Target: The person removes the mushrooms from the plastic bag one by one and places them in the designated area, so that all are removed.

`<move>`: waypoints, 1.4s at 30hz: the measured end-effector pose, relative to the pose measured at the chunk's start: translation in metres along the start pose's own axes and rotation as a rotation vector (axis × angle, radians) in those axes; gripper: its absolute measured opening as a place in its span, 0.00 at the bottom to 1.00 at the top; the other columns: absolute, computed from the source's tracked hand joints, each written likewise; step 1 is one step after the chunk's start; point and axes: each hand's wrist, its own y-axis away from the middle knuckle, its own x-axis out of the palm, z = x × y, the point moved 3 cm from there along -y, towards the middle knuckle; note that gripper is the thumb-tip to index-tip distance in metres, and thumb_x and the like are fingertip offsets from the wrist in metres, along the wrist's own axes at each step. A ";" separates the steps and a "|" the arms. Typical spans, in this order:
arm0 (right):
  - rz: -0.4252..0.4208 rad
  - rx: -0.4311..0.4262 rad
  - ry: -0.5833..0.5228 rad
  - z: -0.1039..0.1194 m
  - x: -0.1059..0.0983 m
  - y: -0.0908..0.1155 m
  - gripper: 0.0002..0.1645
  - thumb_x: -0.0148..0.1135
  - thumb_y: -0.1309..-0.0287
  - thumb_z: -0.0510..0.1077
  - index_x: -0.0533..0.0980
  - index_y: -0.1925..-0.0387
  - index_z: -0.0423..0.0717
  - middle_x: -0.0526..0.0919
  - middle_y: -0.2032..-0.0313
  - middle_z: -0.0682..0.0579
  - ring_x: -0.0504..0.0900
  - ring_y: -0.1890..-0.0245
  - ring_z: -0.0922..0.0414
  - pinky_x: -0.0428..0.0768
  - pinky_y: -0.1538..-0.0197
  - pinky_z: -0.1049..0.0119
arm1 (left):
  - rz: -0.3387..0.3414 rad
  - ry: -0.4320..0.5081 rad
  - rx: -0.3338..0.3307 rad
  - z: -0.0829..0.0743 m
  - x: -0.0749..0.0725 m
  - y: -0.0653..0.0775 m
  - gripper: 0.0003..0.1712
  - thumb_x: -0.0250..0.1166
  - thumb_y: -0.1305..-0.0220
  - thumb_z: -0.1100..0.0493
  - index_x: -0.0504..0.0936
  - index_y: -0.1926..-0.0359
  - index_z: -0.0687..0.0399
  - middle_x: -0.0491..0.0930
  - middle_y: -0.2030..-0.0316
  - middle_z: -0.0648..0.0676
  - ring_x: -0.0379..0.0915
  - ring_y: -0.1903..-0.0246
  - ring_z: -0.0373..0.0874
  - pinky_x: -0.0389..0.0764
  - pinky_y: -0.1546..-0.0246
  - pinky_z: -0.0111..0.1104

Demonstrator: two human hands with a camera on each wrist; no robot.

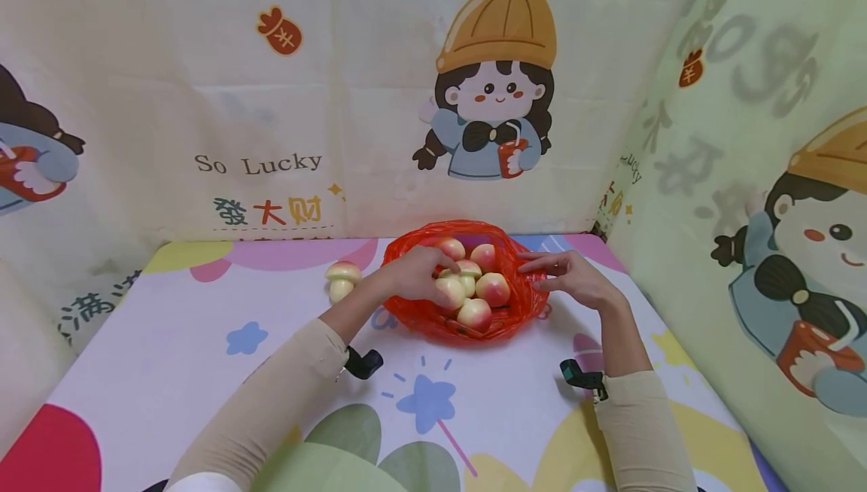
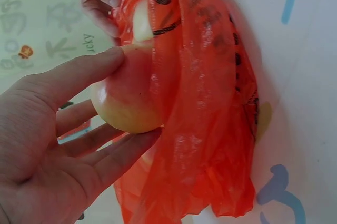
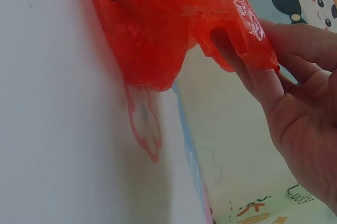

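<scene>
left hand grips peach in left part of red bag; right hand pinches bag's right rim. peach round, no clear long axis. loose mushroom just left of bag, apart, long axis front-to-back, nearer left hand.

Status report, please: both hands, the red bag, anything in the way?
Left hand grips fruit inside red bag. Right hand holds bag's right edge. Mushroom left of bag; nothing visibly blocking.
</scene>
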 end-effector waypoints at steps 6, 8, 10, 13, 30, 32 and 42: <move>-0.003 -0.004 0.014 -0.001 0.000 0.000 0.20 0.67 0.37 0.37 0.86 0.44 0.49 0.75 0.28 0.49 0.65 0.26 0.42 0.85 0.45 0.60 | -0.036 0.016 0.005 -0.004 -0.006 0.007 0.33 0.78 0.41 0.52 0.82 0.35 0.52 0.83 0.41 0.49 0.74 0.39 0.47 0.86 0.49 0.38; -0.003 -0.006 0.012 -0.002 0.000 0.000 0.19 0.67 0.37 0.37 0.87 0.45 0.49 0.75 0.28 0.49 0.65 0.25 0.42 0.85 0.45 0.60 | -0.049 0.018 0.013 -0.003 -0.007 0.008 0.32 0.78 0.41 0.51 0.82 0.36 0.52 0.83 0.42 0.49 0.74 0.40 0.46 0.87 0.50 0.37; 0.000 -0.016 0.011 -0.002 0.000 -0.001 0.19 0.67 0.37 0.37 0.86 0.44 0.48 0.75 0.28 0.48 0.65 0.25 0.41 0.85 0.45 0.61 | -0.063 0.021 0.019 -0.002 -0.007 0.010 0.33 0.79 0.42 0.51 0.83 0.36 0.52 0.83 0.42 0.48 0.74 0.40 0.45 0.87 0.51 0.36; 0.009 -0.035 0.011 -0.001 0.000 -0.001 0.20 0.67 0.37 0.38 0.85 0.44 0.45 0.74 0.28 0.45 0.64 0.25 0.39 0.85 0.45 0.61 | -0.078 0.022 0.026 -0.002 -0.009 0.014 0.34 0.79 0.43 0.50 0.82 0.36 0.52 0.83 0.42 0.48 0.74 0.40 0.45 0.87 0.51 0.37; -0.007 -0.006 -0.001 0.000 0.000 0.000 0.21 0.67 0.39 0.36 0.86 0.44 0.46 0.75 0.28 0.46 0.66 0.27 0.41 0.87 0.47 0.59 | -0.126 0.041 -0.050 0.005 -0.022 0.037 0.33 0.79 0.42 0.49 0.82 0.36 0.45 0.81 0.38 0.50 0.72 0.36 0.49 0.89 0.53 0.39; -0.005 -0.012 0.001 -0.001 0.000 0.000 0.20 0.67 0.39 0.36 0.86 0.44 0.46 0.74 0.28 0.46 0.66 0.27 0.40 0.87 0.47 0.60 | -0.133 0.052 -0.054 0.006 -0.024 0.039 0.33 0.79 0.42 0.50 0.82 0.36 0.45 0.81 0.38 0.50 0.72 0.36 0.49 0.89 0.54 0.38; 0.005 -0.028 -0.008 0.000 0.001 0.000 0.20 0.67 0.38 0.36 0.86 0.44 0.45 0.74 0.28 0.45 0.67 0.27 0.37 0.86 0.46 0.61 | -0.148 0.138 -0.083 0.009 -0.035 0.051 0.36 0.79 0.43 0.50 0.81 0.33 0.47 0.79 0.37 0.51 0.73 0.37 0.50 0.89 0.54 0.39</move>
